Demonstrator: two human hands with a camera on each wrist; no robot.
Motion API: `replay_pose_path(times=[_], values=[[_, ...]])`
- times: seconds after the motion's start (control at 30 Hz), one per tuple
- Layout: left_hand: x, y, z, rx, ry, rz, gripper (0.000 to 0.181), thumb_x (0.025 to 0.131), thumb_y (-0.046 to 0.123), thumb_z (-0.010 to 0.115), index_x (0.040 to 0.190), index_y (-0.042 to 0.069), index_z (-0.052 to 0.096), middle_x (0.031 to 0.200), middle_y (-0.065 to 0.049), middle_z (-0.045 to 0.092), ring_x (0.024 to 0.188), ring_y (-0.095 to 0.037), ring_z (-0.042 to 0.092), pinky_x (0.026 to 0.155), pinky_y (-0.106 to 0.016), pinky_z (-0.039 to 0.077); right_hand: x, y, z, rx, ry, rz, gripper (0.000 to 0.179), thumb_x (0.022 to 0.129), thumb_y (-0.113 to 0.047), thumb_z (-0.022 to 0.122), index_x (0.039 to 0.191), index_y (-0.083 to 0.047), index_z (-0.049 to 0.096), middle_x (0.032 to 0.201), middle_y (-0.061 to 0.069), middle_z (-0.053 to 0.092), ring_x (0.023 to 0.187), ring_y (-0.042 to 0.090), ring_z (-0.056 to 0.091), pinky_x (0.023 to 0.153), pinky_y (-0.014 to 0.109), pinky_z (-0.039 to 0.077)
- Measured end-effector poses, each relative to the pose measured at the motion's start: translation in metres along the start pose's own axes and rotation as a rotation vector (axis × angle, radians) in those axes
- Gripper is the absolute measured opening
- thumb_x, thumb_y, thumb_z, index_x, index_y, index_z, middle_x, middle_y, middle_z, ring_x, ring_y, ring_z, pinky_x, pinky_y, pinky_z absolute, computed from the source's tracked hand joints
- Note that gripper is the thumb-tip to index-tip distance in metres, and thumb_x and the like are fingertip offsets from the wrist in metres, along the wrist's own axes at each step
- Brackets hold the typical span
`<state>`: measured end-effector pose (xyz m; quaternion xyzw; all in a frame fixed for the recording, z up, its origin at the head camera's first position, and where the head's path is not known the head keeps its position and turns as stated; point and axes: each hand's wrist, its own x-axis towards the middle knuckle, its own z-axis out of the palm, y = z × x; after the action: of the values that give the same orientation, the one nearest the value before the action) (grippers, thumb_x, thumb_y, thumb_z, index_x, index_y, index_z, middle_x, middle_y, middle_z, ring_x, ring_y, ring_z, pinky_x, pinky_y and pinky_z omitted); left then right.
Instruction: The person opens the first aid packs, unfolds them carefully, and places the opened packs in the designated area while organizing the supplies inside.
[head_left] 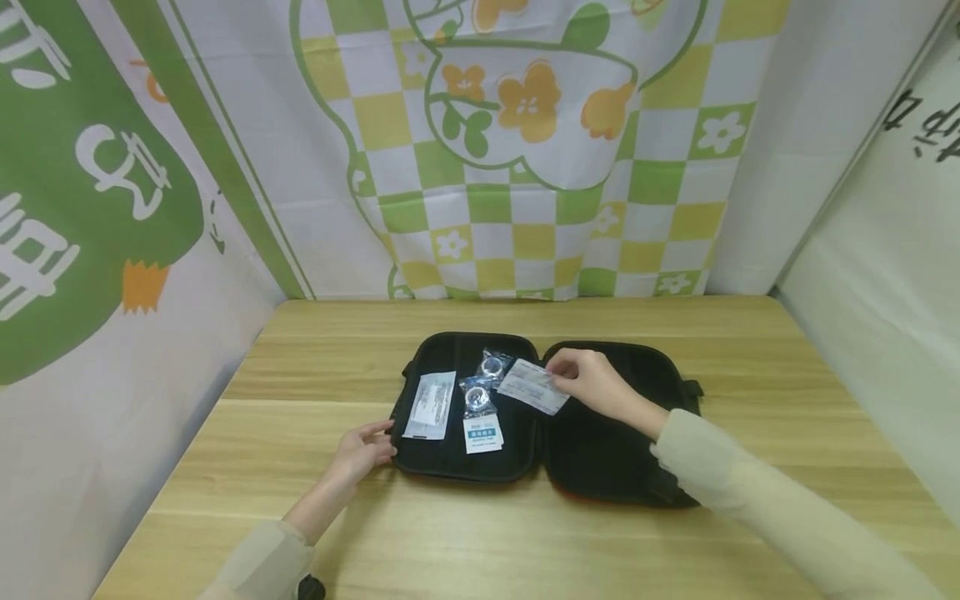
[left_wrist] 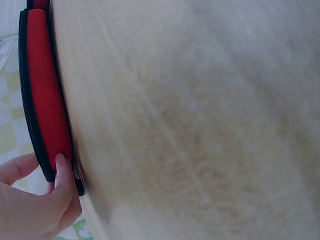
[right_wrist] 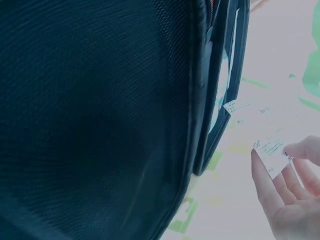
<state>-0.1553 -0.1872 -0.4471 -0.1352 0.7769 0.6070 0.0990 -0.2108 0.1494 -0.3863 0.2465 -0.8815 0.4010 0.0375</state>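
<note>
An unfolded zip case [head_left: 600, 458], black inside and red outside, lies open on the table. My right hand [head_left: 592, 383] pinches a flat white printed packet [head_left: 534, 388] between thumb and fingers, over the case's middle fold. In the right wrist view, small print covers the packet [right_wrist: 272, 150]. At the case's left end, my left hand [head_left: 358, 454] grips the rim; the left wrist view has its fingers against the red side [left_wrist: 47, 90]. Inside the left half are a long white sachet [head_left: 431, 404], two clear-wrapped round rolls [head_left: 478, 398] and a small blue-banded white packet [head_left: 483, 435].
The wooden table [head_left: 480, 542] extends around the case on every side. Behind it hangs a green, yellow and white checked cloth [head_left: 525, 242]. White sheeting stands at left and right. A small black object [head_left: 311, 588] shows beside the left sleeve.
</note>
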Motion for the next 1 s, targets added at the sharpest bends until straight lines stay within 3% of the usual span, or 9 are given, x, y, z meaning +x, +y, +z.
replay_pose_path(times=[0.63,1.0], values=[[0.003,-0.002,0.001,0.006,0.000,-0.002,0.049,0.072,-0.012,0.052,0.121,-0.009,0.045,0.110,-0.030,0.053,0.082,-0.019,0.060,0.074,-0.030,0.052,-0.024,0.036,-0.038,-0.057,0.103,0.186,0.009,0.078,-0.001,0.059,0.087,0.002,0.062,0.081,0.014,0.065,0.077,0.026,0.061,0.064,0.033,0.050],[0.003,-0.002,0.001,0.008,0.004,-0.006,0.049,0.073,-0.011,0.052,0.121,-0.009,0.046,0.110,-0.030,0.054,0.079,-0.018,0.061,0.074,-0.030,0.052,-0.033,0.049,-0.059,0.013,0.176,0.222,0.013,0.079,0.003,0.059,0.088,0.013,0.059,0.084,0.026,0.062,0.080,0.034,0.060,0.054,0.013,0.045]])
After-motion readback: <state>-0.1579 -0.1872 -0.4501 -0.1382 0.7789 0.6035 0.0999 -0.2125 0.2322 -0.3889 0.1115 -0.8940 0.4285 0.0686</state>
